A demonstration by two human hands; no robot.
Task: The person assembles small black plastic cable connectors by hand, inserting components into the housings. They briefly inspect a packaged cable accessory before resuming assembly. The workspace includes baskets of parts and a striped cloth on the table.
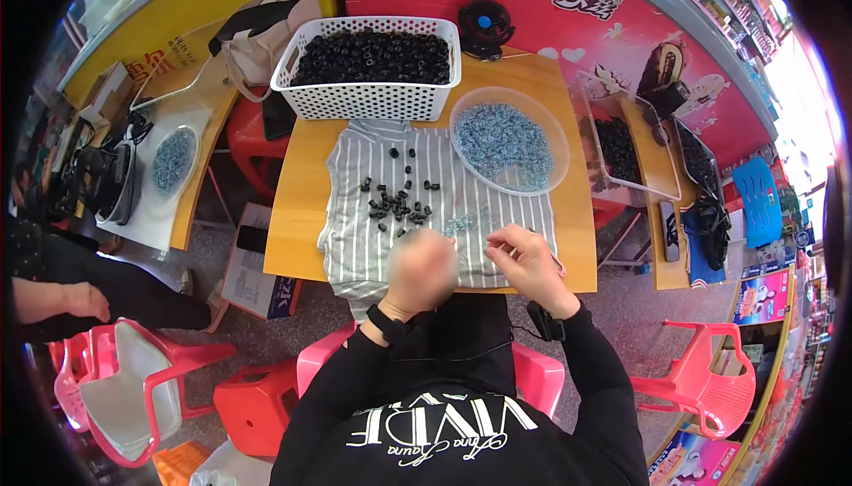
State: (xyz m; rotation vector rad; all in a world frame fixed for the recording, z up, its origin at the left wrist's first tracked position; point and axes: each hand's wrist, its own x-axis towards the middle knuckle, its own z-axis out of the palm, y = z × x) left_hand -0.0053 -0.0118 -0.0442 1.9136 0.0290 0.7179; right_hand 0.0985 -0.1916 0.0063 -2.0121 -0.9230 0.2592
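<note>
On a grey-and-white striped cloth, my left hand is near the cloth's front edge, below a loose group of small black plastic pieces. A blur covers its fingers, so their grip cannot be seen. To its right, my right hand hovers over the cloth with thumb and forefinger drawn together; anything between them is too small to make out. Just beyond both hands lies a little scatter of small clear bluish pieces. More bluish pieces fill a round translucent tub farther back on the right.
A white perforated basket full of black pieces stands at the back of the wooden table. Behind it is a small black fan. Pink chairs and a red stool surround me. Another person's arm shows at left.
</note>
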